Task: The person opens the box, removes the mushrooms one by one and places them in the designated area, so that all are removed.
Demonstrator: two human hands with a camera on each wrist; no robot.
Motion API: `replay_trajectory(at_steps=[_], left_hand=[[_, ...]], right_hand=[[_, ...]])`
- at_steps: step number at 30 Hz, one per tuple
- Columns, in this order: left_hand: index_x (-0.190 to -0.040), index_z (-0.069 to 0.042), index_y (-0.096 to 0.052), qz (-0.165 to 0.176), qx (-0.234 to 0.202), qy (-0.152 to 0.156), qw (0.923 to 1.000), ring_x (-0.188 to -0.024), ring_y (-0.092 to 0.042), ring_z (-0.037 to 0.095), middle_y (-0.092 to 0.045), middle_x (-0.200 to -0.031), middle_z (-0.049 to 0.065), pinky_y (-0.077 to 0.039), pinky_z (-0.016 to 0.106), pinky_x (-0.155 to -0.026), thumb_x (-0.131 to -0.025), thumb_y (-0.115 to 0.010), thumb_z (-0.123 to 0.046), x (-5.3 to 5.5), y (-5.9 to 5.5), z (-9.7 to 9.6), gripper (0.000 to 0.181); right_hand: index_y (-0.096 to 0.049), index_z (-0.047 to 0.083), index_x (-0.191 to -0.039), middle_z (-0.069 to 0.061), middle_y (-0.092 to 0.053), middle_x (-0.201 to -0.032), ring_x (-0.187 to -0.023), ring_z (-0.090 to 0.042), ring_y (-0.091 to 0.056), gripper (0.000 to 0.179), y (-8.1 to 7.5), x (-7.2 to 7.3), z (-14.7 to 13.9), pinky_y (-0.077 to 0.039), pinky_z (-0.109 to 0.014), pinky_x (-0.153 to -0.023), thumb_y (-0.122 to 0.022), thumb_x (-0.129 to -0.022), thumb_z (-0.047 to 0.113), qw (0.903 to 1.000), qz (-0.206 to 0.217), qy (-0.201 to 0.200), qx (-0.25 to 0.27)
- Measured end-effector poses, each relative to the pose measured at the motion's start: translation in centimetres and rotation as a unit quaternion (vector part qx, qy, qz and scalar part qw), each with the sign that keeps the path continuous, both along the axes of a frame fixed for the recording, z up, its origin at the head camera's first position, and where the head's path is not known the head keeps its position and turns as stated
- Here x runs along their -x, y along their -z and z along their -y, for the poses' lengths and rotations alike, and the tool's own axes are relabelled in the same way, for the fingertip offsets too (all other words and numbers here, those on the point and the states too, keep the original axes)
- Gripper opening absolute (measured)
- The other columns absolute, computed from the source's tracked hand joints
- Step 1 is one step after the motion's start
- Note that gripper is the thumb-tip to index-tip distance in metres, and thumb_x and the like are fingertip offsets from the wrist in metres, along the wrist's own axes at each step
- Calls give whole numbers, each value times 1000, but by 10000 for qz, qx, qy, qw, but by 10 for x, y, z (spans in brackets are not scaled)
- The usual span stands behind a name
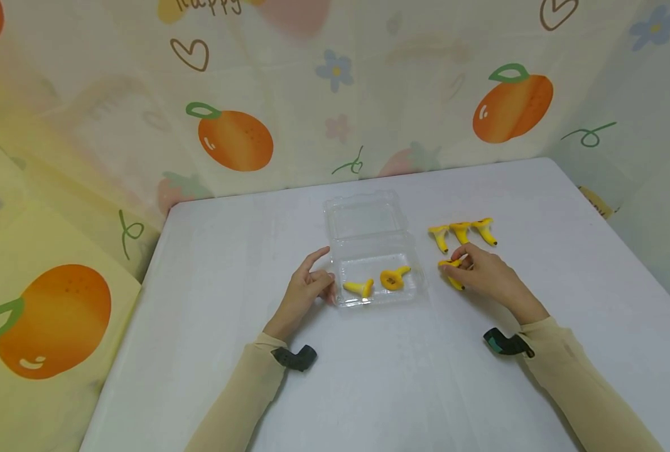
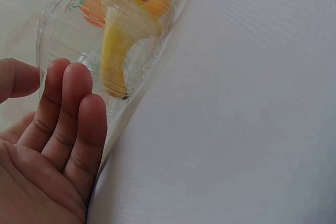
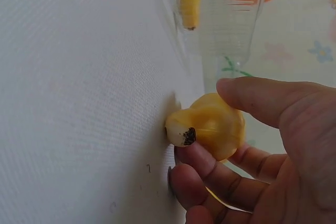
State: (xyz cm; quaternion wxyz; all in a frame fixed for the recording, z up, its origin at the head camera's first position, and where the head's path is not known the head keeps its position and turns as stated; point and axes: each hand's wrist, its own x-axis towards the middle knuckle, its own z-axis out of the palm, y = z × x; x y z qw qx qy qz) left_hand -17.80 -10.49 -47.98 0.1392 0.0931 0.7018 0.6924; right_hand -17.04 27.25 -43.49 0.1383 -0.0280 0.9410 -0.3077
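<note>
A clear plastic clamshell box (image 1: 377, 300) lies open on the table with two yellow banana-shaped pieces inside, one at left (image 1: 360, 288) and one with its round orange end up (image 1: 392, 280). My left hand (image 1: 307, 290) rests at the box's left side, fingertips against the clear wall in the left wrist view. To the right of the box, my right hand (image 1: 490, 276) pinches another banana-shaped piece (image 3: 212, 127) between thumb and fingers. Its dark-tipped narrow end faces the right wrist camera, close to the table surface.
Beyond the right hand, three more banana-shaped pieces (image 1: 460, 232) lie in a row on the white table (image 1: 227, 263). The box's raised lid (image 1: 365, 216) leans toward the back. A patterned cloth (image 1: 289, 81) hangs behind the table.
</note>
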Motion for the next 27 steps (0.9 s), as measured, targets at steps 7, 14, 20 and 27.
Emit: replay_trajectory(at_steps=[7, 14, 20, 27], left_hand=[[-156, -18, -35, 46, -15, -54, 10000, -63, -60, 13, -65, -72, -2, -53, 24, -65, -98, -56, -6, -1, -1, -1, 63], [-156, -18, -35, 44, -24, -72, 10000, -62, -60, 13, -65, -72, -2, -53, 24, -65, -98, -56, -6, -2, -2, -2, 63], [-156, -16, -34, 18, -34, -55, 10000, -63, -60, 13, -65, -71, -2, -53, 24, -65, -98, -56, -7, 0, -3, -2, 63], [-156, -17, -34, 47, 34, -33, 10000, -63, -60, 13, -65, -71, -2, -53, 24, -66, -98, -56, -8, 0, -3, -2, 63]], right_hand=[[-44, 4, -131, -10, -66, -102, -79, -17, -61, 58, -2, 1, 0, -45, -28, -67, -67, -95, 43, 9999, 134, -81, 62], [-37, 3, -143, -10, -66, -106, -85, -18, -62, 76, -4, 1, -1, -45, -27, -68, -68, -93, 51, 9995, 293, -61, -53], [-31, 3, -149, -13, -65, -112, -89, -22, -63, 88, -7, 3, -5, -45, -27, -68, -66, -91, 59, 9990, 359, -4, -254], [-39, 4, -144, -14, -65, -114, -89, -23, -62, 81, -12, 3, -5, -45, -27, -66, -64, -91, 60, 9986, 373, -55, -370]])
